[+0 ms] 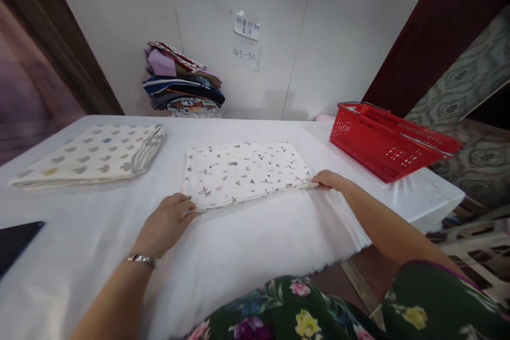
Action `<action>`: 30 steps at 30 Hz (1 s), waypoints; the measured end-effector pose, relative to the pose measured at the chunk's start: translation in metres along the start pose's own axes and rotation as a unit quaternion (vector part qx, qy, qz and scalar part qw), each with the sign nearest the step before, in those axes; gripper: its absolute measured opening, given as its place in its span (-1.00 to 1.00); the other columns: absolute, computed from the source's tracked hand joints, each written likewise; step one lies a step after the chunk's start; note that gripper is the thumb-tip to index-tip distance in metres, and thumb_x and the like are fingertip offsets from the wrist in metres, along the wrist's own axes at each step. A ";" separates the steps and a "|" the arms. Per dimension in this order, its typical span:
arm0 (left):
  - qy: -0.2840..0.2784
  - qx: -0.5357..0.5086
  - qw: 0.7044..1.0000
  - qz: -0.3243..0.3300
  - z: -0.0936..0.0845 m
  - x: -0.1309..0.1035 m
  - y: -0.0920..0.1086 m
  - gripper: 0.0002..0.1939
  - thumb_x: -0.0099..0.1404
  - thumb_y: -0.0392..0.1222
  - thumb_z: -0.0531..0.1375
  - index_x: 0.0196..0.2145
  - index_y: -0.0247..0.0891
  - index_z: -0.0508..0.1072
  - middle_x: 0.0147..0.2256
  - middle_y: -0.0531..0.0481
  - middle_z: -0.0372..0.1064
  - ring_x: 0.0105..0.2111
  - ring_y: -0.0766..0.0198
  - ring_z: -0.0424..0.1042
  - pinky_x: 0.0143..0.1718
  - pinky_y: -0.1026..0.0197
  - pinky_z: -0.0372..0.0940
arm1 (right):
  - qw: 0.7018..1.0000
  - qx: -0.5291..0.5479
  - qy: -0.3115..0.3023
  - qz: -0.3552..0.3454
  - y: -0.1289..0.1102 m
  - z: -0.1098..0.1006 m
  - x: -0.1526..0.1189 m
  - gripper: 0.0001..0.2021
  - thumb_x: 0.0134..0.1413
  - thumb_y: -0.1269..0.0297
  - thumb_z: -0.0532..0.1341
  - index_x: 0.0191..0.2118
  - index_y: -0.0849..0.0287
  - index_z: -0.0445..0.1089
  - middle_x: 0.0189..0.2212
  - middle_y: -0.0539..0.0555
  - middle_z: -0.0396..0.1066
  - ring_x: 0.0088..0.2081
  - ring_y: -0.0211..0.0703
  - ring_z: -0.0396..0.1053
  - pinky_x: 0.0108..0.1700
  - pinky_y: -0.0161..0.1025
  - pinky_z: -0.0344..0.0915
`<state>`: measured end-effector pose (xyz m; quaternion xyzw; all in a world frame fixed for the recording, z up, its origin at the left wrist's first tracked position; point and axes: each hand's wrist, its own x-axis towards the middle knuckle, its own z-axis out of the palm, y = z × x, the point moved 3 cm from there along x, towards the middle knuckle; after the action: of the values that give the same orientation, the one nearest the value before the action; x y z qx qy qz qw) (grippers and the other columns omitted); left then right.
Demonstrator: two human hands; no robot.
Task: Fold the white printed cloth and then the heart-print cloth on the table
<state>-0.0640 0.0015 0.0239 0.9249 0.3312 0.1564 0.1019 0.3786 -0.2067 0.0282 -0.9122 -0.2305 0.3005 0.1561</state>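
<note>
A folded white cloth [243, 172] with small printed motifs lies flat in the middle of the table. My left hand [169, 223] pinches its near left corner between thumb and fingers. At the near right corner, my right hand [327, 179] is closed on the same cloth. The cloth's near edge, with its layers showing, runs between the two hands. To the left lies another folded cloth [95, 151], cream with grey shapes, touched by neither hand.
A red plastic basket [382, 141] with metal handles stands at the table's right. Against the wall is a pile of folded fabrics [183, 85]. A dark flat object [18, 241] lies at the left edge. The white-covered table [239, 255] ends close to my body.
</note>
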 end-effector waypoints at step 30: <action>0.047 -0.015 0.997 0.053 -0.005 -0.005 0.020 -0.69 0.07 -0.46 0.02 -0.25 -0.22 0.38 -0.18 -0.07 0.35 -0.10 0.19 0.28 -0.09 0.13 0.27 | 0.985 -0.072 0.116 -0.103 0.037 0.002 0.015 -0.90 -0.07 0.27 0.15 -0.50 0.16 0.29 -0.73 -0.03 0.29 -0.65 -0.25 0.25 -0.55 -0.33 0.13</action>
<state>-0.0582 -0.0169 0.0335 0.9312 0.2835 0.2100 0.0917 0.4002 -0.2300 0.0035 -0.9213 -0.3244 0.1575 0.1455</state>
